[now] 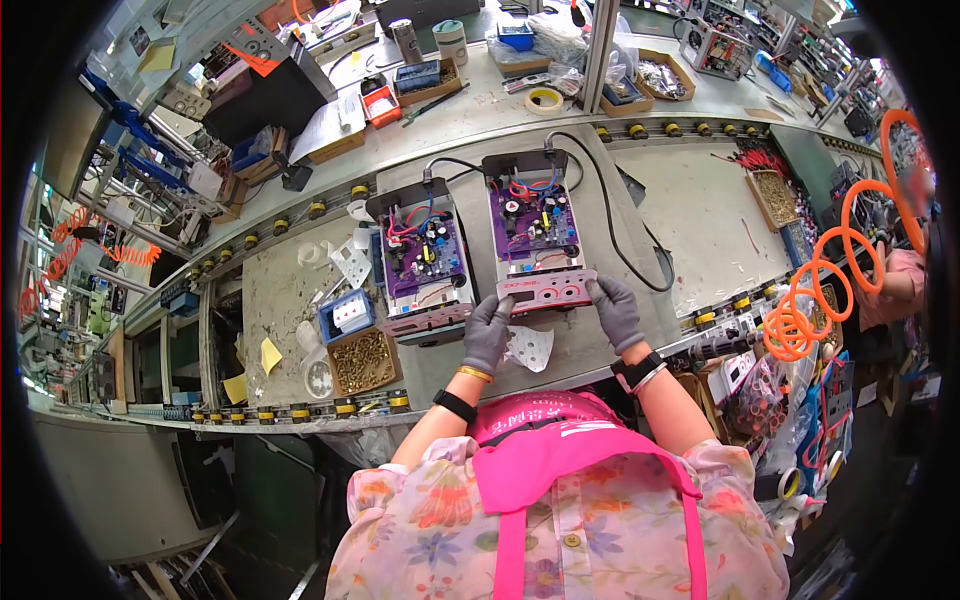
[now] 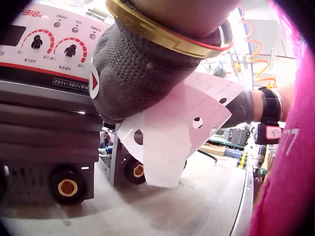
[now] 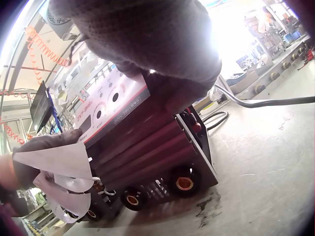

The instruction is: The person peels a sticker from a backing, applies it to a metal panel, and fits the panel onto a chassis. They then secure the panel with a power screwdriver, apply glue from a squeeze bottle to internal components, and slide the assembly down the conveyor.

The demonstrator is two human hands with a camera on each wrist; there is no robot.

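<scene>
- One bench (image 1: 700,225) carries the work; an orange hose (image 1: 788,338) coils at its right side.
- Two opened units stand side by side on it: left unit (image 1: 430,255), right unit (image 1: 535,225).
- Black cable (image 3: 275,103) lies along the bench, right of the right unit.
- Label (image 1: 545,291) is at the right unit's front, spanning between both hands.
- Right hand (image 1: 617,315): gloved, pinching the label's right end and partly hiding it.
- Left hand (image 1: 487,335): gloved, thumb at the label's left end, fingers curled on a holed sheet (image 2: 165,137), which hangs before the units, obstructing their sockets.
- Brass fittings (image 1: 362,362) sit left, near the left unit.
</scene>
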